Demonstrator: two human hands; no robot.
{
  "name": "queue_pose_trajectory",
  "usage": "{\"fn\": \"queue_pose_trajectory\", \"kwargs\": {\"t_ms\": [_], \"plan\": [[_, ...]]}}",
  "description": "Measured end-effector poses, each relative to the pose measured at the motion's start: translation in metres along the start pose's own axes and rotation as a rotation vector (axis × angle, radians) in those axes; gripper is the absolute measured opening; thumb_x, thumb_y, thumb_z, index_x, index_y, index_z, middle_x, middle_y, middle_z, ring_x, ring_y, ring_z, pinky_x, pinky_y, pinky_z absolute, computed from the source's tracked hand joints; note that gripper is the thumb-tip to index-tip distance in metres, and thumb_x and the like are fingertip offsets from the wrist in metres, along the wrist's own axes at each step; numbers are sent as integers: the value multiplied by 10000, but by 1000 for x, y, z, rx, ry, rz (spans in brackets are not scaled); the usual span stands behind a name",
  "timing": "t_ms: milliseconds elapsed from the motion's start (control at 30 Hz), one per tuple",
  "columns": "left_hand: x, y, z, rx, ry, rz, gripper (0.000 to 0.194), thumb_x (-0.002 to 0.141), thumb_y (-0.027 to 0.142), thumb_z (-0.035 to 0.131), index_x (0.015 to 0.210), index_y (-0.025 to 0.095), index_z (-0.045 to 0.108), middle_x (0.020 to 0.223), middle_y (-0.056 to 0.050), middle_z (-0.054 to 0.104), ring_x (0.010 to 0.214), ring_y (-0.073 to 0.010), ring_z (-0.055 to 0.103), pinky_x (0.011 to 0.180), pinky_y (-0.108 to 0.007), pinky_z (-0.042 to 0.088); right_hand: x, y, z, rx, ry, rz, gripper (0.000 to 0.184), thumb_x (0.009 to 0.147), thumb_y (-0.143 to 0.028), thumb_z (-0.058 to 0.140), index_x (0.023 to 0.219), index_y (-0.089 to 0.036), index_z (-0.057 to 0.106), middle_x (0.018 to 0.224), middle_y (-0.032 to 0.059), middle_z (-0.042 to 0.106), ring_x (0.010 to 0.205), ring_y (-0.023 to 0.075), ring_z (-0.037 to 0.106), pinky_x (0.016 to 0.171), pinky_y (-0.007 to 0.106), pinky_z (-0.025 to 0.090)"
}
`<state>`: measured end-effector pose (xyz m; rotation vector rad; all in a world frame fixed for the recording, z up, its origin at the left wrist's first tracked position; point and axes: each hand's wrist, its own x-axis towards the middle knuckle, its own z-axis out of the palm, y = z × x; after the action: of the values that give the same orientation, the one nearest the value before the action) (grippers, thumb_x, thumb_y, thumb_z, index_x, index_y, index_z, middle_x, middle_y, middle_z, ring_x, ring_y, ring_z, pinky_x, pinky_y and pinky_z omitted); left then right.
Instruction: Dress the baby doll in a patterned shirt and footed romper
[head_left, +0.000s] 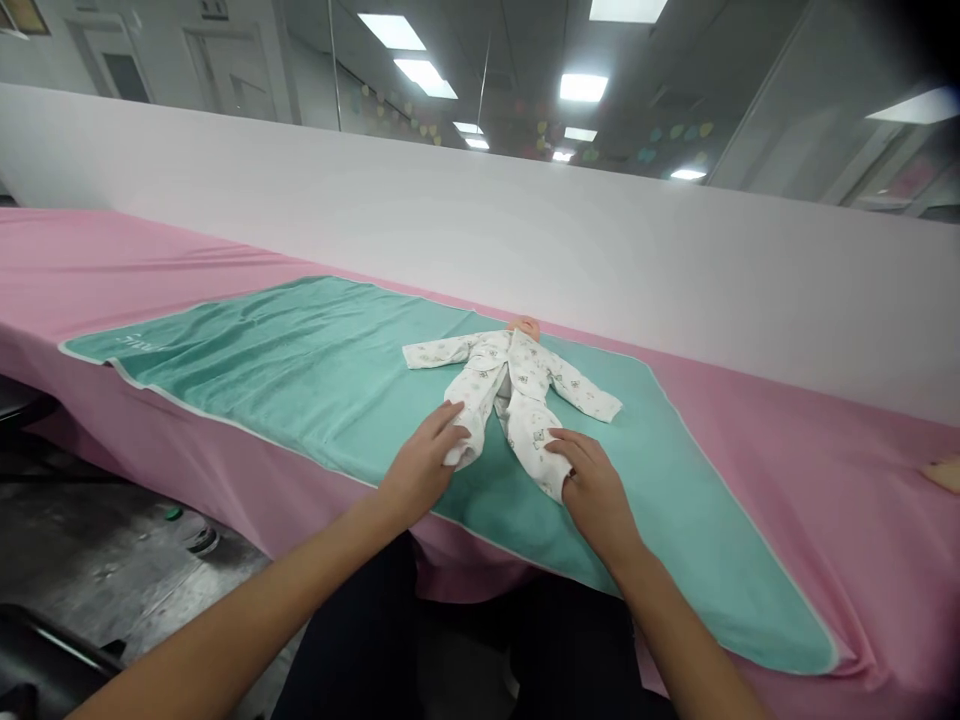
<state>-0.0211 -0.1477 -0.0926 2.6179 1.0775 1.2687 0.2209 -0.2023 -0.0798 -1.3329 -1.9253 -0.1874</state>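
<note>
A baby doll (527, 326) lies on its back on a green towel (352, 370), its head toward the wall. It wears a white baby suit (491, 352) with small printed figures, sleeves spread to both sides and legs apart toward me. My left hand (427, 458) is closed on the leg at the left, near its cuff. At the other leg, my right hand (596, 485) grips the lower end, with thumb and fingertips partly tucked at the cuff. The doll's feet and hands are hidden by the cloth.
Under the towel, a pink cloth (757, 420) covers the long table. A white wall (450, 225) with glass above runs along the back. At the far right edge a pale object (943, 474) shows partly. A black chair (52, 650) stands at the lower left.
</note>
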Motion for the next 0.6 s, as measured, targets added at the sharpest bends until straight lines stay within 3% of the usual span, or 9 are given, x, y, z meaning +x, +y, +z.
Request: {"fn": "queue_pose_trajectory", "kwargs": {"t_ms": [100,233,333,433,500,600], "plan": [[-1,12,10,20,-73,127,203,838,88,433,971,163,567,1285,-68,497,1328,-215,281,1066,-428,322,-7,-17,-4,9,-84,-108,323,741,-4,448,973,-178,589,1042,60,554,993,191,464,855,344,417],[-10,33,5,64,-90,177,217,872,118,432,1028,198,559,1109,1,616,1211,-166,443,1110,-457,188,-20,-50,-4,14,-135,-217,263,839,-46,428,1009,-164,590,907,67,557,852,155,465,744,298,408],[-11,43,-9,30,-118,222,144,890,183,443,861,182,584,870,17,655,940,-134,581,1038,-408,286,-23,-60,-6,32,-244,-250,230,862,-68,413,950,-162,603,867,54,562,824,139,468,722,283,391],[0,44,-24,-63,-193,167,262,893,267,443,683,158,556,641,16,591,663,-107,549,769,-295,410,-14,-57,-16,164,-478,-284,182,879,-148,436,878,-187,613,837,21,578,782,116,495,695,258,387],[15,37,-30,-168,-178,-5,330,901,322,417,653,157,558,601,10,569,596,-99,518,641,-251,391,0,-45,-24,269,-527,-142,169,884,-248,466,826,-194,616,794,1,586,727,98,509,654,234,390],[52,12,-24,-341,-65,-357,303,881,391,436,756,169,601,737,-4,623,685,-111,554,654,-232,405,32,-8,-25,374,-289,316,278,863,-406,486,762,-177,607,781,11,602,719,107,534,635,224,414]]}}
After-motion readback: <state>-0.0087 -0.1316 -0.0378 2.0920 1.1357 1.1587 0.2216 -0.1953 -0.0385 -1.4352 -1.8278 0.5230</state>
